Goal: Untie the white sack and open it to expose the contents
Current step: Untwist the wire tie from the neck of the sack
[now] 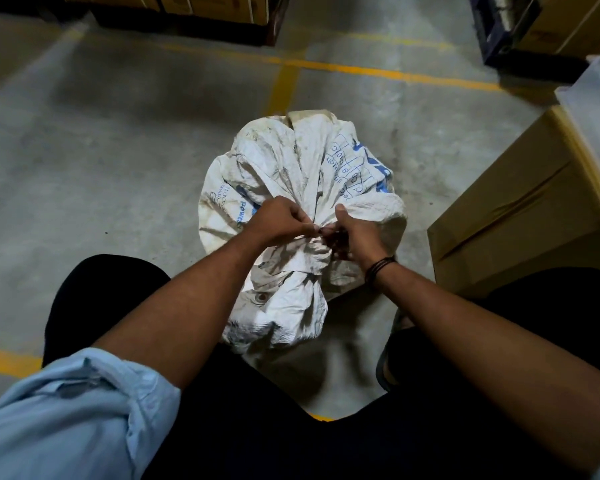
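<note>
A dirty white woven sack with blue print stands on the concrete floor between my knees. Its mouth is gathered into a tight neck, and the loose end of the fabric fans out toward me below that. My left hand pinches the tie at the neck from the left with curled fingers. My right hand, a dark band on its wrist, grips the same spot from the right. The tie itself is mostly hidden under my fingers. The contents are out of sight.
A large cardboard box stands close on the right, with a clear plastic bin on top of it. More cartons on pallets line the back. Yellow lines mark the grey floor. My sandalled foot rests right of the sack.
</note>
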Tool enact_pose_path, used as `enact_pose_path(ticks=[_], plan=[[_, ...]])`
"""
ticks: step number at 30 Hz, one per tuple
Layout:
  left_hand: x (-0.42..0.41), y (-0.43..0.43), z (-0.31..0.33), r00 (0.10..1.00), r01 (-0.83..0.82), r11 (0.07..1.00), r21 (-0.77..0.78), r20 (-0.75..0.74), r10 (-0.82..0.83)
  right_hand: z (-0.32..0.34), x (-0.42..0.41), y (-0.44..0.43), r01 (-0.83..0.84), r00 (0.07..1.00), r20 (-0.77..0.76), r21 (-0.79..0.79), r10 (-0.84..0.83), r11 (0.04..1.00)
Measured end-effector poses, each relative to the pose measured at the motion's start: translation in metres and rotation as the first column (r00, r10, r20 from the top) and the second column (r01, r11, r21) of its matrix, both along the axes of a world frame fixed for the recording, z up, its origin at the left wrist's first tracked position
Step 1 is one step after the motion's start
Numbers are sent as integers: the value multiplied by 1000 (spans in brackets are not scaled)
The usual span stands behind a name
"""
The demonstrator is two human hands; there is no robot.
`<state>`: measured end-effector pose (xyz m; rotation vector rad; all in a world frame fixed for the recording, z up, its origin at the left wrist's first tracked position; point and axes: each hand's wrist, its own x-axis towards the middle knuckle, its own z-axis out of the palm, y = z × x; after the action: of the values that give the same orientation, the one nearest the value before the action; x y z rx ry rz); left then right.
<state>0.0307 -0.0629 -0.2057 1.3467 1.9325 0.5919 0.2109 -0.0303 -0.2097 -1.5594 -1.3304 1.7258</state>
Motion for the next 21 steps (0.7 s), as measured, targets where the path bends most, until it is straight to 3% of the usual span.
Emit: enact_pose_path(ticks=[6,12,21], plan=[[1,0,2,996,48,999,2,-73,-48,7,-4,-6,-73,990,123,85,63,994],[2,-3,2,997,70,997,11,-26,-70,-7,-8,-10,81,985,144,81,-93,993],[5,-3,6,996,63,998,9,-58,-62,-5,-8,-11,106,988,98,138,-120,985]])
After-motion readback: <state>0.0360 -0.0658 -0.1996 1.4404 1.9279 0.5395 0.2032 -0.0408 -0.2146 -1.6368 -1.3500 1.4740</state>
